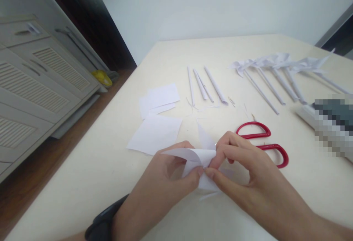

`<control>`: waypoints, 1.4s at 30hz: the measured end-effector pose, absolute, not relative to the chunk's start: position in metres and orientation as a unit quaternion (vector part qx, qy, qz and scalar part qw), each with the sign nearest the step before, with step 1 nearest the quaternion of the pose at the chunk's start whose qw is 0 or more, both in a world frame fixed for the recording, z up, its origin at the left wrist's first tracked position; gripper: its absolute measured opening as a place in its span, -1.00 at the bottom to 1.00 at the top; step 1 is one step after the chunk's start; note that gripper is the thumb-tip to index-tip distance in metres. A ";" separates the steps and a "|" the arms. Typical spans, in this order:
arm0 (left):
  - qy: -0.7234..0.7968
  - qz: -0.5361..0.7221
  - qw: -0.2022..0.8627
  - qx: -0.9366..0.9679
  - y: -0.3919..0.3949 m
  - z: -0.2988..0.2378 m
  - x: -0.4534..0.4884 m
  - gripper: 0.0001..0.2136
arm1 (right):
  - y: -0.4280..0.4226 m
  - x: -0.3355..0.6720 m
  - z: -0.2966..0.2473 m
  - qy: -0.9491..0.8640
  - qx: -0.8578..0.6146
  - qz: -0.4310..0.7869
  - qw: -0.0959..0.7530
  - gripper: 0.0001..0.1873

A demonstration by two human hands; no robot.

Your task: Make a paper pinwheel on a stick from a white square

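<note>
Spreading across most of the view, a cream desk [82, 182] carries a paper-craft layout, with a grey louvred cabinet [33, 82] standing on the floor to its left. A row of white paper pinwheels [275, 64] lies at the desk's far right, their stems pointing toward the person. Both hands meet at the near middle: the left hand [162, 182] and the right hand [248, 174] each pinch a folded piece of white paper [200, 157] between thumb and fingertips; whether it touches the desk cannot be told. Flat paper squares [156, 132] lie just beyond the left hand, with loose rolled paper sticks [216, 85] farther back. Red-handled scissors [264, 145] rest just behind the right hand, the blades hidden by it. A black watch [103, 220] circles the left wrist, and thin paper scraps [212, 106] lie near the sticks.
</note>
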State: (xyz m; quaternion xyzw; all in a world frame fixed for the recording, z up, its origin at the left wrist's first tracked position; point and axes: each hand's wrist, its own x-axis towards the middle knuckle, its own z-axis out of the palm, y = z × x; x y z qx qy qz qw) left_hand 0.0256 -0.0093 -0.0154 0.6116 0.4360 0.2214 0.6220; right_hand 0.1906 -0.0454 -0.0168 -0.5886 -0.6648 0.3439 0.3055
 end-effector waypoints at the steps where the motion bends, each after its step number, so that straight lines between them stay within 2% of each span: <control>1: 0.432 0.232 0.627 0.605 -0.010 -0.017 0.026 -0.89 | -0.046 0.191 -0.017 -0.666 -0.588 0.343 0.305 -0.86; 8: 0.395 0.248 0.645 0.605 -0.011 -0.020 0.027 -0.86 | -0.048 0.193 -0.015 -0.672 -0.585 0.337 0.305 -0.86; 13: 0.421 0.239 0.612 0.626 -0.013 -0.020 0.025 -0.95 | -0.047 0.191 -0.012 -0.669 -0.593 0.329 0.305 -0.86; 19: 0.431 0.241 0.603 0.627 -0.016 -0.016 0.024 -0.95 | -0.048 0.189 -0.010 -0.672 -0.596 0.323 0.298 -0.85; 26: 0.440 0.240 0.630 0.593 -0.014 -0.012 0.027 -0.84 | -0.051 0.190 -0.010 -0.682 -0.574 0.329 0.310 -0.85; 42: 0.442 0.223 0.650 0.578 -0.009 -0.011 0.032 -0.82 | -0.049 0.194 -0.017 -0.668 -0.590 0.319 0.321 -0.87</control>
